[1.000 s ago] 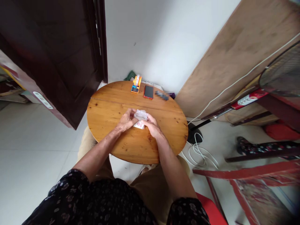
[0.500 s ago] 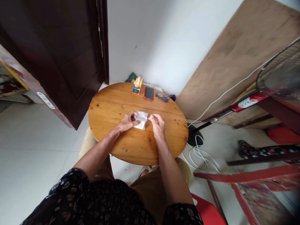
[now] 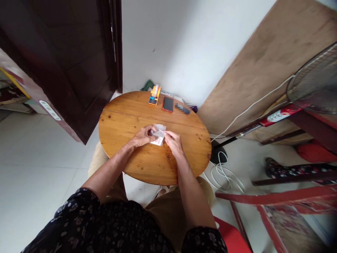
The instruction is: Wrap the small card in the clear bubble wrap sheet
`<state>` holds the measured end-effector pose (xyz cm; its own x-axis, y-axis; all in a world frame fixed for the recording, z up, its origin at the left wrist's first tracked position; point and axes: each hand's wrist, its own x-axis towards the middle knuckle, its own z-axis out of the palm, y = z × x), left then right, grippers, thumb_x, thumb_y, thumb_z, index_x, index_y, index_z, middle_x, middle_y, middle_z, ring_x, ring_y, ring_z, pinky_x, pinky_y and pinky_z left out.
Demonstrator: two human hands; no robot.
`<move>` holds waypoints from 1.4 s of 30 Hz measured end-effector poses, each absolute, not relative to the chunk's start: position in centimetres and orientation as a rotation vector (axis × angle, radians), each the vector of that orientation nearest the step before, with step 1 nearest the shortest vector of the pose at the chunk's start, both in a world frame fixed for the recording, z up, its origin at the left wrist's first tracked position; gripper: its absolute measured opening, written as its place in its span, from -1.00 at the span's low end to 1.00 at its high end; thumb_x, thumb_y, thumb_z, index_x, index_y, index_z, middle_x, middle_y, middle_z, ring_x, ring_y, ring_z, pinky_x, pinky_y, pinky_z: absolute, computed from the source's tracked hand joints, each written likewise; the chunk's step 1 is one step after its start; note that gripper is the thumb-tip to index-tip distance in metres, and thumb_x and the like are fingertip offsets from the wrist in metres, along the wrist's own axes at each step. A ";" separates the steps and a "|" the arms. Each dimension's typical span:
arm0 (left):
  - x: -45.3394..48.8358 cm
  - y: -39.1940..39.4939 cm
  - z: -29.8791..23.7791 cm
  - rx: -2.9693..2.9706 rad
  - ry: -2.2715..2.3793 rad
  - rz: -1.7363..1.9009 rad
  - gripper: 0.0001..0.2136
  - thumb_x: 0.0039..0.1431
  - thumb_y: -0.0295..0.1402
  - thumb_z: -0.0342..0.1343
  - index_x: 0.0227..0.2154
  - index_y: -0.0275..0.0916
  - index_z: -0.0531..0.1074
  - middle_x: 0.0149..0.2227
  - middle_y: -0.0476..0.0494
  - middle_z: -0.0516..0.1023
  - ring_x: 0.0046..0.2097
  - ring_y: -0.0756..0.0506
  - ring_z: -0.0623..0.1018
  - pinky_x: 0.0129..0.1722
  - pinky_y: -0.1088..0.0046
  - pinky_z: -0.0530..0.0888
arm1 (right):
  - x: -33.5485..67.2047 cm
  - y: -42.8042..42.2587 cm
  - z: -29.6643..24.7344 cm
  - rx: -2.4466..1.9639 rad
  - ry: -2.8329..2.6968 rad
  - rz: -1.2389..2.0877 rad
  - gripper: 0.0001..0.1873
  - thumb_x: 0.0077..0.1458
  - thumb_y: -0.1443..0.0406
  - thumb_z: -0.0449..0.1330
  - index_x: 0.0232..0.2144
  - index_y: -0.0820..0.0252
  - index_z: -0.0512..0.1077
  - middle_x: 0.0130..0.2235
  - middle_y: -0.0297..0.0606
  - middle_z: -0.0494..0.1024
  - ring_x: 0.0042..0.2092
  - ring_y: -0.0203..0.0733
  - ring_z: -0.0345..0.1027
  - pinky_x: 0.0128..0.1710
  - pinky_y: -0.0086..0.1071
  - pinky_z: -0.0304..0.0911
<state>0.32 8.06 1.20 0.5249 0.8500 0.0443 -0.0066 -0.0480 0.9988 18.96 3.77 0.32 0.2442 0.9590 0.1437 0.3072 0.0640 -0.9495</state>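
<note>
A small, whitish, see-through plastic bag (image 3: 159, 134) with red print on its lower part is over the middle of the wooden table (image 3: 126, 116). My left hand (image 3: 143, 136) grips its left edge between thumb and fingers. On the opposite side, my right hand (image 3: 173, 142) is closed in a pinch at the bag's right edge. The fingertips of both hands partly cover the bag. Whatever may be inside it is too small to make out.
Along the table's far side stand an orange tape dispenser (image 3: 154, 95), a red-edged phone (image 3: 167, 104) and a dark, blurred-out object (image 3: 182, 108). A dark door (image 3: 65, 63) is at the left. Right of the table are a fan (image 3: 313, 80), a coiled white cable (image 3: 223, 172) and red wooden furniture (image 3: 273, 198).
My right hand has moved left, from just beside the bag to its right edge, and pinches there. My left hand keeps its grip. The camera view has shifted slightly.
</note>
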 end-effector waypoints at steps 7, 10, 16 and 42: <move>0.1 7.8 1.7 1.424 0.730 0.795 -0.70 -0.20 -0.42 0.23 -0.31 -0.25 0.36 -0.42 0.08 0.42 -0.42 0.05 0.39 -0.40 0.54 0.33 | 18.9 3.0 2.4 -1.399 -1.395 1.005 -0.44 0.02 -0.22 0.21 -0.50 0.16 0.42 -0.68 -0.51 0.15 -0.62 -0.42 -0.05 -0.62 -0.45 -0.14; 0.1 7.9 1.5 1.392 0.706 0.786 -0.68 -0.21 -0.44 0.22 -0.30 -0.25 0.36 -0.42 0.07 0.43 -0.41 0.05 0.40 -0.40 0.55 0.32 | 19.4 3.0 3.1 -1.392 -1.534 1.076 -0.44 0.09 -0.22 0.16 -0.45 0.15 0.43 -0.68 -0.48 0.25 -0.64 -0.40 0.02 -0.62 -0.45 -0.10; 0.2 7.9 1.5 1.373 0.674 0.789 -0.59 -0.21 -0.45 0.22 -0.19 -0.25 0.37 -0.37 0.06 0.47 -0.36 0.03 0.44 -0.35 0.54 0.35 | 19.8 3.8 3.2 -1.354 -1.609 1.177 -0.46 0.11 -0.20 0.14 -0.42 0.15 0.43 -0.68 -0.48 0.31 -0.65 -0.39 0.11 -0.63 -0.47 0.01; 0.7 8.2 1.5 1.448 0.814 0.780 -0.65 -0.16 -0.46 0.22 -0.19 -0.28 0.50 -0.44 0.06 0.46 -0.44 0.06 0.37 -0.41 0.54 0.30 | 22.1 8.1 4.3 -1.313 -1.579 0.986 -0.54 -0.17 0.16 0.42 -0.13 0.06 0.58 -0.16 -0.26 0.66 -0.13 -0.13 0.50 0.00 -0.18 0.37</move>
